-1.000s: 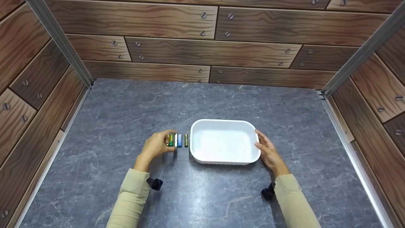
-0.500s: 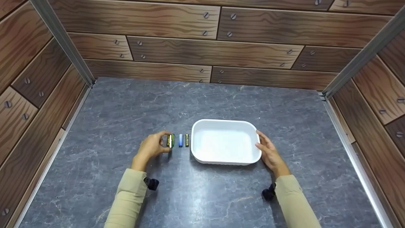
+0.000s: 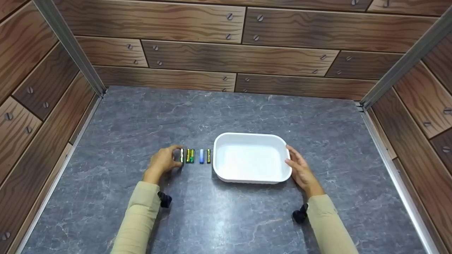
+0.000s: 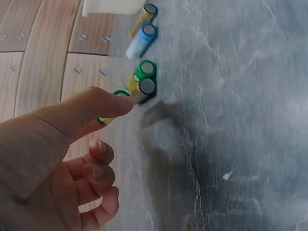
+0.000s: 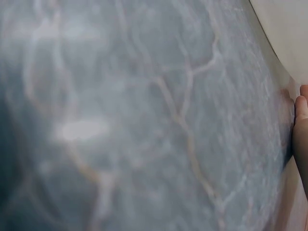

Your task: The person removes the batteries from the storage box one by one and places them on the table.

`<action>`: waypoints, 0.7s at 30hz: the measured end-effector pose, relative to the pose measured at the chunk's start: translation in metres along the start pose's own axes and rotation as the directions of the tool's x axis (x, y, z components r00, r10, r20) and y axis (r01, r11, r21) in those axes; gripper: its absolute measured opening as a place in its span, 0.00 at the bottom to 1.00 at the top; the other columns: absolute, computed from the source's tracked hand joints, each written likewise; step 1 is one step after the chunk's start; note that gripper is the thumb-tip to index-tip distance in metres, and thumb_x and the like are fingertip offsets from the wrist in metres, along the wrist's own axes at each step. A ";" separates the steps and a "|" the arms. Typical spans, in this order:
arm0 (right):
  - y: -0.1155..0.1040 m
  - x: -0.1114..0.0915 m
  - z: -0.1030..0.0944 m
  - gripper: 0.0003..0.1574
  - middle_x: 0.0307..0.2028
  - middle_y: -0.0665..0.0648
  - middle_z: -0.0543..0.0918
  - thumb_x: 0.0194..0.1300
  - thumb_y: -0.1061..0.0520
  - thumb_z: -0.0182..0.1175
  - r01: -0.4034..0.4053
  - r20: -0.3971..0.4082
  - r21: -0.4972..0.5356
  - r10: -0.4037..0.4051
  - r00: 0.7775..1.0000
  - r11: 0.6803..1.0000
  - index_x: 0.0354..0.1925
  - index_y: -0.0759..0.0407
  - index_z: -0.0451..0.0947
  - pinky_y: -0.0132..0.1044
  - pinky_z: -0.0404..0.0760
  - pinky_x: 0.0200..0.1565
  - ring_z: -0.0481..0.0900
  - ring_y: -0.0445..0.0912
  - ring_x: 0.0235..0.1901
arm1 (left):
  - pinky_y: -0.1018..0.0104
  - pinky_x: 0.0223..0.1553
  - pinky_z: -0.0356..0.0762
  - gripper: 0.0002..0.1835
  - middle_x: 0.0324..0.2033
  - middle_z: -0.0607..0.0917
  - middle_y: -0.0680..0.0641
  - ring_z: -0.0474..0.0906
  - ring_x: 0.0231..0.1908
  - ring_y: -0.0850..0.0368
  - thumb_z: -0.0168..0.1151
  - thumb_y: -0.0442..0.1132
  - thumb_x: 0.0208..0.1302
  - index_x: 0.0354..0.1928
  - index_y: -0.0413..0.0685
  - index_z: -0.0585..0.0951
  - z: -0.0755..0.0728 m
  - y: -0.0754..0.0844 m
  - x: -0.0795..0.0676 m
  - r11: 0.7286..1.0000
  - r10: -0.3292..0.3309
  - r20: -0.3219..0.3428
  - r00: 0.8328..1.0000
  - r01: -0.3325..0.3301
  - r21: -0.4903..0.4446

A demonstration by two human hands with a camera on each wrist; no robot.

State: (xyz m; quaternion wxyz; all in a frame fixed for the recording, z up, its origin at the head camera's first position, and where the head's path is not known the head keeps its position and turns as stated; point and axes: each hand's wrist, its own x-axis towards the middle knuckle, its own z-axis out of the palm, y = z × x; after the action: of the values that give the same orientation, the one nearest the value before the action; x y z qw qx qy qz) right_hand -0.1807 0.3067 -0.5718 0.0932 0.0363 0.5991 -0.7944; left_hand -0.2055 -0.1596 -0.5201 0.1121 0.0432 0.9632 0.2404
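My left hand (image 3: 163, 162) pinches a green-and-yellow battery (image 4: 107, 119) between thumb and forefinger; the thumb covers much of it in the left wrist view. Just right of it two batteries lie side by side, a yellow-and-dark one (image 4: 147, 87) and a yellow-and-green one (image 4: 146, 69). Further right come a blue battery (image 3: 201, 156) and a gold-and-dark battery (image 3: 208, 156), close to a white rectangular tub (image 3: 216, 169). My right hand (image 3: 301, 171) holds the tub's right end, thumb on the rim and fingers along the outer wall.
A grey marbled tabletop (image 3: 247, 218) lies under everything. Wood-patterned panels (image 3: 197, 58) with metal edging wall off the back and both sides. The black wrist cameras (image 3: 165, 199) hang on the inner side of each sleeve.
My left hand has moved left with a battery, away from the row. Two batteries it was around now lie together on the table. My right hand and the tub look the same.
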 end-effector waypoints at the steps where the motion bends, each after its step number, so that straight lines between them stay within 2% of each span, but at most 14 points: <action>1: 0.000 0.000 0.000 0.30 0.52 0.35 0.78 0.69 0.69 0.46 0.001 0.000 0.000 -0.001 1.000 1.000 0.53 0.33 0.72 0.30 0.79 0.49 0.78 0.34 0.51 | 0.55 0.31 0.73 0.32 0.33 0.83 0.42 0.77 0.32 0.49 0.73 0.41 0.49 0.60 0.57 0.76 0.000 -0.001 0.001 1.000 0.001 -0.003 1.000 -0.001 0.008; 4: -0.001 0.001 0.000 0.30 0.52 0.36 0.78 0.69 0.69 0.46 0.000 -0.004 -0.001 0.000 1.000 1.000 0.53 0.33 0.72 0.30 0.79 0.49 0.78 0.34 0.50 | 0.47 0.37 0.78 0.32 0.41 0.85 0.36 0.81 0.38 0.42 0.73 0.41 0.50 0.60 0.55 0.75 0.001 -0.004 0.004 1.000 -0.005 0.003 1.000 0.004 0.029; 7: -0.001 0.001 0.000 0.30 0.52 0.36 0.78 0.69 0.69 0.47 -0.005 -0.010 -0.008 0.005 1.000 1.000 0.54 0.34 0.71 0.30 0.78 0.49 0.77 0.34 0.51 | 0.44 0.42 0.78 0.32 0.48 0.84 0.32 0.81 0.43 0.38 0.72 0.40 0.50 0.61 0.55 0.75 0.002 -0.005 0.007 0.999 -0.014 0.018 1.000 0.013 0.044; 15: -0.001 0.001 0.002 0.29 0.52 0.37 0.78 0.69 0.68 0.47 -0.002 -0.006 -0.011 0.002 1.000 1.000 0.55 0.35 0.70 0.30 0.78 0.50 0.77 0.34 0.51 | 0.43 0.49 0.77 0.31 0.56 0.81 0.35 0.79 0.53 0.38 0.70 0.40 0.55 0.63 0.55 0.74 0.001 -0.004 0.013 0.997 -0.052 0.089 0.995 0.046 0.064; 18: 0.000 0.001 0.002 0.29 0.52 0.36 0.78 0.69 0.68 0.48 0.001 0.014 -0.007 -0.001 1.000 1.000 0.55 0.35 0.71 0.29 0.77 0.51 0.77 0.34 0.52 | 0.42 0.48 0.77 0.33 0.57 0.80 0.35 0.78 0.54 0.37 0.70 0.40 0.55 0.64 0.55 0.73 0.002 -0.005 0.013 0.997 -0.055 0.087 0.995 0.050 0.064; 21: -0.001 0.000 0.000 0.29 0.55 0.35 0.77 0.70 0.67 0.47 0.042 0.072 0.034 -0.044 0.996 0.999 0.58 0.35 0.69 0.28 0.76 0.53 0.76 0.32 0.54 | 0.42 0.51 0.76 0.35 0.59 0.78 0.35 0.77 0.56 0.36 0.70 0.40 0.55 0.66 0.55 0.71 0.003 -0.006 0.013 0.997 -0.055 0.088 0.995 0.050 0.055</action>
State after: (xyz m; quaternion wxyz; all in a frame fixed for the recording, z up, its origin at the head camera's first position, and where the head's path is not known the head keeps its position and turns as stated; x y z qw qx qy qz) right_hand -0.1813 0.3072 -0.5706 0.0974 -0.0042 0.5830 -0.8066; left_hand -0.2174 -0.1613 -0.5280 0.1600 0.0313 0.9641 0.2096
